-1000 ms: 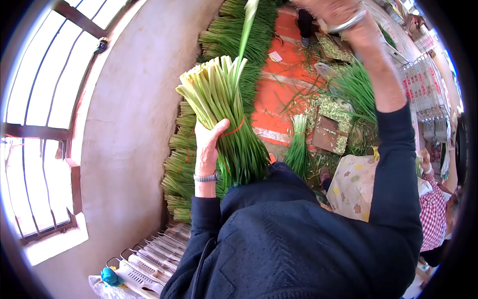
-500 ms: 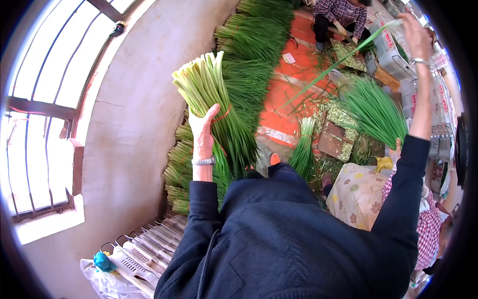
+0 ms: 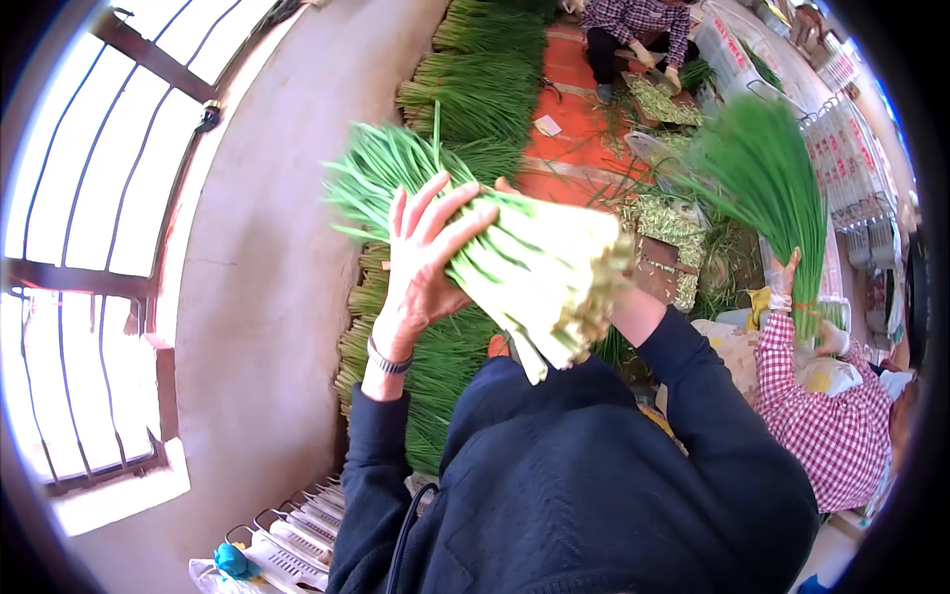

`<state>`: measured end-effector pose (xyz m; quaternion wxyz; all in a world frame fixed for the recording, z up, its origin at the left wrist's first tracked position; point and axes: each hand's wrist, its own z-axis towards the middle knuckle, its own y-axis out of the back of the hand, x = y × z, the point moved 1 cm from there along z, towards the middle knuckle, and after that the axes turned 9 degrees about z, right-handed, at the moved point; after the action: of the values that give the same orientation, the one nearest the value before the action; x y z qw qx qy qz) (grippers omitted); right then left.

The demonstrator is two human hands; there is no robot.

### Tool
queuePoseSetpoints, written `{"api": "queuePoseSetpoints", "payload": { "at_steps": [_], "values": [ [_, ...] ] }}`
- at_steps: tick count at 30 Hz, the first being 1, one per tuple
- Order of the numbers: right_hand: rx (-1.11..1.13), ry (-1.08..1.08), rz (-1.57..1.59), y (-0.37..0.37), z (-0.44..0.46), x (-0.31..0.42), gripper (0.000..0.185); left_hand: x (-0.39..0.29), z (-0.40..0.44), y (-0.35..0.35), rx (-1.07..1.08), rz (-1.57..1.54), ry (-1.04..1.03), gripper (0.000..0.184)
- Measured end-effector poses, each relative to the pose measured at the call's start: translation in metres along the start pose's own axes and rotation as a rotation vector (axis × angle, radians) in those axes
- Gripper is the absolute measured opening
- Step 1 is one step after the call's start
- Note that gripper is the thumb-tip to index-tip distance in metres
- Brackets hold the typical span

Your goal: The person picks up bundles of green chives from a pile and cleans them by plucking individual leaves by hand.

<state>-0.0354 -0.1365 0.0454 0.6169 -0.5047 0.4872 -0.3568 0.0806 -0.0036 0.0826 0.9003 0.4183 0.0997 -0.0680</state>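
A thick bundle of garlic chives [image 3: 539, 262] is held up in front of my chest, pale cut ends to the right and green leaves to the left. My left hand [image 3: 427, 243] lies across the near side of its stems, fingers somewhat spread around it. Behind the bundle is my right hand [image 3: 503, 186], mostly hidden; only fingertips show above the stems, and its wrist comes in under the cut ends. The bundle sits between both hands. Below and behind it, piled chive bundles [image 3: 465, 84] line the wall.
At right, a co-worker in a checked sleeve [image 3: 777, 346] holds a blurred bunch of chives [image 3: 767, 168]. Another person [image 3: 638, 25] sits at the far end by a board of trimmings [image 3: 663, 99]. White crates [image 3: 851, 148] stand right; stacked white plastic stools [image 3: 287, 540] lie lower left, under a barred window [image 3: 84, 233].
My right hand came down from the upper right, and the long leaf it held is gone from it. The bundle swung from cut ends up to cut ends right. The co-worker's bunch rose upright.
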Motion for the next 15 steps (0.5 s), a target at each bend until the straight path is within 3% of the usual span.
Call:
{"api": "queuePoseSetpoints", "payload": {
  "at_steps": [2,4,6,8,11,12,14,15],
  "values": [
    [0.008,-0.007,-0.123,0.01,0.004,0.013,0.044,-0.006,-0.01,0.01,0.164,0.055,0.022,0.074],
    [-0.208,0.067,-0.445,0.011,0.011,0.026,0.047,0.003,-0.027,0.017,0.189,0.188,0.036,0.075],
    [-0.324,0.137,-0.635,0.027,0.015,0.041,0.048,0.027,-0.047,0.015,0.035,0.045,0.241,0.076],
    [-0.267,0.294,-0.831,0.044,0.027,0.048,0.042,0.047,-0.059,0.015,-0.008,-0.872,0.981,0.07],
    [-0.268,0.47,-1.003,0.053,0.036,0.042,0.044,0.086,-0.066,-0.007,0.257,-1.146,1.071,0.074],
    [-0.256,0.547,-1.016,0.055,0.039,0.035,0.051,0.089,-0.059,-0.014,0.303,-1.292,0.982,0.069],
    [-0.226,0.597,-1.098,0.065,0.043,0.024,0.056,0.085,-0.034,-0.025,0.259,-1.384,0.847,0.059],
    [-0.264,0.619,-1.174,0.072,0.043,0.018,0.059,0.085,-0.025,-0.026,0.219,-1.454,0.922,0.047]
  ]
}}
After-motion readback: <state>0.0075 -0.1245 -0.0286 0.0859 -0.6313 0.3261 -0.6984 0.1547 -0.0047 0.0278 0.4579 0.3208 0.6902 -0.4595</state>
